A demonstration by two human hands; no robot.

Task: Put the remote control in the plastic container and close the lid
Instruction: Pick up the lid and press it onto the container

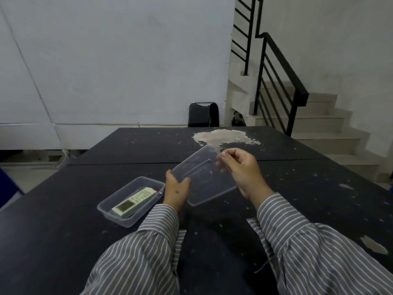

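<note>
**Two hands hold the clear lid above the table**

The white remote control [134, 201] lies inside the clear plastic container [106, 209]. Its small screen end points toward the person, and its button end points away. The container sits open on the dark table [63, 209], to the left of the hands. It has no lid on it.

The clear lid [204, 177] is up in the air, just to the right of the container. It is tilted, with its far corner higher than its near corner. You can see the table right through it.

The left hand [176, 189] holds the lid at its left edge. The grip there is pressed together on the lid, with the thumb on top and the other fingers under it. The right hand [242, 169] holds the lid at its right side. The thumb and the fingertips pinch the lid near its far corner, and the rest of the hand rests along the right edge.

Both arms wear grey sleeves with thin white stripes [308, 252].

The table is black with many little pale marks. A big pale patch [223, 136] shows on it past the lid, where the top has worn off. A black chair [203, 114] stands behind the table by a white wall. On the right there are pale stairs [331, 126] with a black railing [282, 67].
</note>
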